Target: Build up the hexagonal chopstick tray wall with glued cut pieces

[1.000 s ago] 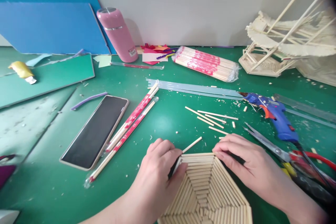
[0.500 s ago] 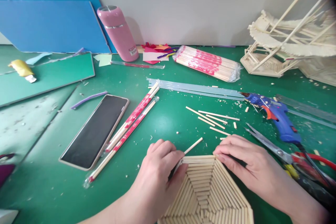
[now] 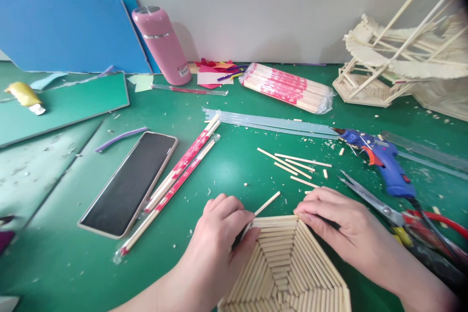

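At the bottom centre lies a many-sided panel of wooden sticks (image 3: 283, 258), built of concentric rows; its near part is out of view. My left hand (image 3: 223, 239) is closed at its upper left edge, thumb over the rim. A loose stick (image 3: 267, 204) juts out beyond those fingers; whether they grip it too is hidden. My right hand (image 3: 336, 226) pinches the panel's upper right corner between thumb and fingers. Just beyond my hands are several cut sticks (image 3: 294, 163). To the right lie a blue glue gun (image 3: 383, 161) and scissors (image 3: 380, 204).
A phone (image 3: 127, 185) and wrapped chopsticks (image 3: 175, 185) lie on the left. Clear glue sticks (image 3: 270, 124) stretch across the middle. Behind are a pink flask (image 3: 163, 46), a chopstick pack (image 3: 287, 87) and a wooden stick model (image 3: 387, 58). Small scraps dot the green table (image 3: 226, 156).
The whole view has shifted slightly, so things appear a little further left. Both hands keep their places on the panel.
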The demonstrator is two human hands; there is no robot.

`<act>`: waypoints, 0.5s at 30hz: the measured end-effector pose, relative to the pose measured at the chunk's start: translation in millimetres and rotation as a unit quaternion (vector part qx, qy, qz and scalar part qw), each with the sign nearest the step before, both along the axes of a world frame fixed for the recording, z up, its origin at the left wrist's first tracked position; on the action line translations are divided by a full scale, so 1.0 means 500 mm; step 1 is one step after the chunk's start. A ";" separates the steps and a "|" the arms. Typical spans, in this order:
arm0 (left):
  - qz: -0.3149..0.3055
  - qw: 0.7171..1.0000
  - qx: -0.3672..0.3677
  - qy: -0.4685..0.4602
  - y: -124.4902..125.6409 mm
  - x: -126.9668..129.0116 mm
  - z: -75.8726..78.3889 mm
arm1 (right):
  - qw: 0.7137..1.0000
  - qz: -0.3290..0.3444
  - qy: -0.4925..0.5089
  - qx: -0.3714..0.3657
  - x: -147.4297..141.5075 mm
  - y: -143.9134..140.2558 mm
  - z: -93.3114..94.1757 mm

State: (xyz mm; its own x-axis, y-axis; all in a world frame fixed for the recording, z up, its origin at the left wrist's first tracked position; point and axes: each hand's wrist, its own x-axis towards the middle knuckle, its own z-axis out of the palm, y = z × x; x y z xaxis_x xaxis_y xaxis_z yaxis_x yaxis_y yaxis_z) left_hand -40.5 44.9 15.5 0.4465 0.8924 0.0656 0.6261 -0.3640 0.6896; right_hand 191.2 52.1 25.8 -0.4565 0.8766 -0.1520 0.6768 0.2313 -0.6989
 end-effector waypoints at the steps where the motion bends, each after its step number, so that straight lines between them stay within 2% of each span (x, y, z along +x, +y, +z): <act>1: -0.001 1.000 0.002 -0.001 0.000 0.000 -0.001 | 1.000 0.000 0.001 -0.003 0.000 0.000 0.001; 15: -0.020 0.999 0.034 0.006 0.008 -0.005 -0.011 | 1.000 0.008 0.007 0.005 0.001 0.000 0.010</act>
